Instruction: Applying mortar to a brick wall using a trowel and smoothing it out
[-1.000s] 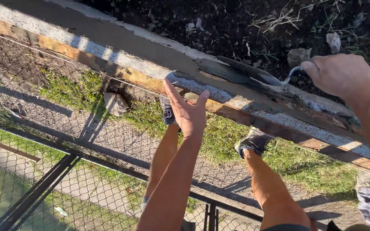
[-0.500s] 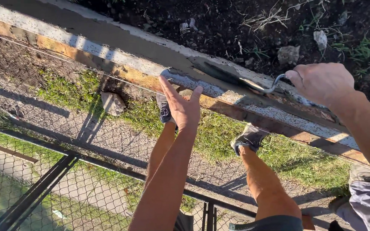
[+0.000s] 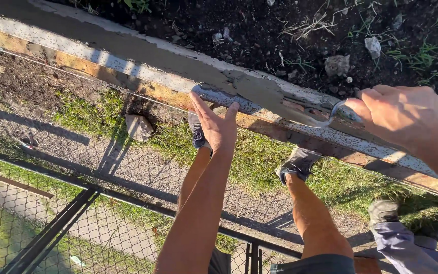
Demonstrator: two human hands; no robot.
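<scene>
Trowel in right hand

A pale stone lies on the grass just below the low wall's edge. Beyond the wall, dark soil holds a grey rock, dry stalks and small pebbles. On the near side of the stone, a black-framed chain-link fence casts its meshed shadow across a gravel strip.
</scene>
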